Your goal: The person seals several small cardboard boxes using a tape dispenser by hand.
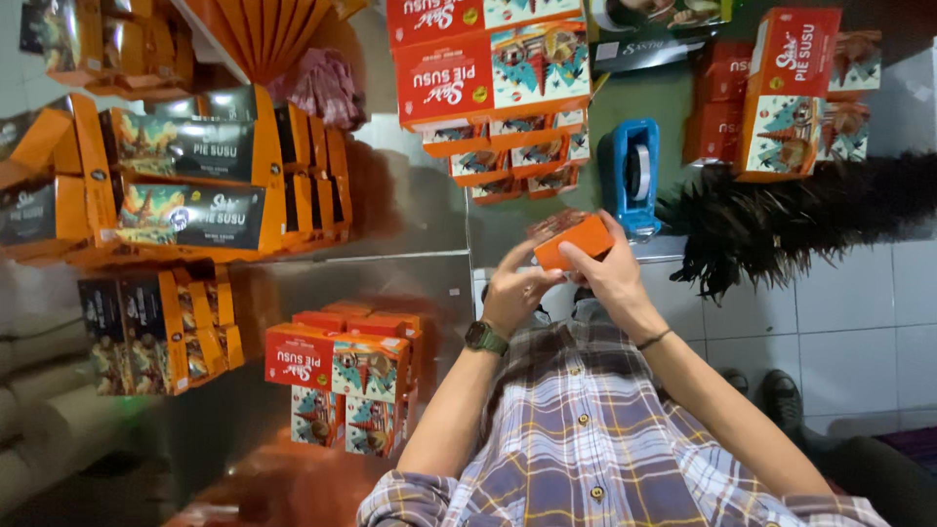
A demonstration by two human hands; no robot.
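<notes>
Both hands share one grip on a small orange box [574,240]: the left hand [512,293], with a dark watch [485,338] on its wrist, pinches the box's near corner with fingertips, and the right hand [613,278], a thin band at its wrist, wraps fingers over the other end, so the box sits between them, held clear of the steel bench [410,210]. Just beyond the box stands a blue tape dispenser [631,176] near the bench's far edge. A stack of red-and-orange cartons [493,73] with teal picture panels rises at the far middle, smaller boxes tucked beneath it. Another red stack [795,93] stands at the far right corner. Orange cartons with dark picture labels [185,185] pile along the left edge. A lower red-and-teal stack [342,376] sits near the left forearm. A dark feather duster [791,224] lies right of the hands. Plaid sleeves cover both arms.
</notes>
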